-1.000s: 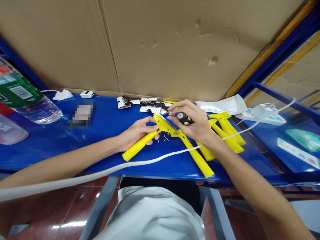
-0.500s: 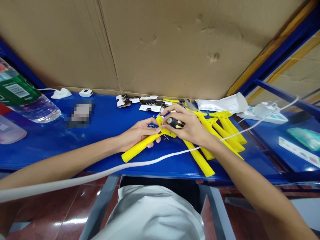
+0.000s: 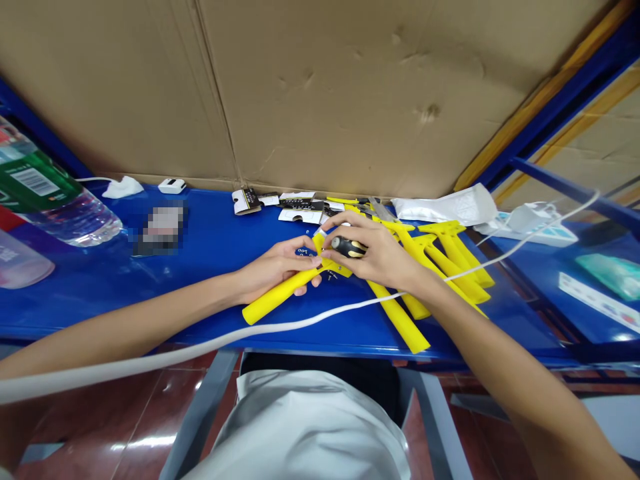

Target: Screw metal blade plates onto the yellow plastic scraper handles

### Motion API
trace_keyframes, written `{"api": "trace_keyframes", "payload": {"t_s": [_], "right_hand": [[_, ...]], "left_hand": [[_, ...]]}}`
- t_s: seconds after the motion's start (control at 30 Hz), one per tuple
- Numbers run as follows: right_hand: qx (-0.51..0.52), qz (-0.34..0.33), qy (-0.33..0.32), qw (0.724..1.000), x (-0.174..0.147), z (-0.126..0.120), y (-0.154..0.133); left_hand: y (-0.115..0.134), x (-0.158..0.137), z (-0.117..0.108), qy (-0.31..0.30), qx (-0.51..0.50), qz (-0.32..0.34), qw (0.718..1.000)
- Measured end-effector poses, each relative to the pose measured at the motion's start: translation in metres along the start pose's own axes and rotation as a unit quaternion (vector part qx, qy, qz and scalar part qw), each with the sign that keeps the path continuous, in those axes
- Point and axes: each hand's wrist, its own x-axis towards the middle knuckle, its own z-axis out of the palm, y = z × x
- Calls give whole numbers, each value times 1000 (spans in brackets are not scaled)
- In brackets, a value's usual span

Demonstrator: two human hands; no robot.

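Left hand (image 3: 273, 270) has thumb and fingers clamped on the yellow scraper (image 3: 280, 297) at its neck, held just above the blue table (image 3: 225, 243) near the small screws (image 3: 332, 275); right hand (image 3: 386, 257) has fingers curled round a black-and-yellow screwdriver (image 3: 349, 247), thumb and index tips at the scraper's head, can't tell how firmly they pinch. Scraper looks like light, stiff plastic, probably smooth and a bit slippery, not fragile; best hold is neck or tubular handle, off the head's edge, where a blade may be sharp.
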Motion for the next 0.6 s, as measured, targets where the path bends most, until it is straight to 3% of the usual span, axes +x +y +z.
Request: {"api": "trace_keyframes", "payload": {"t_s": [0.13, 0.6], "right_hand": [[3, -11, -7, 1000, 0, 0, -1], [50, 45, 9, 998, 2, 0, -1]], "left_hand": [[-1, 0, -1, 3, -2, 3, 1000], [3, -1, 2, -1, -2, -14, 1000]]}}
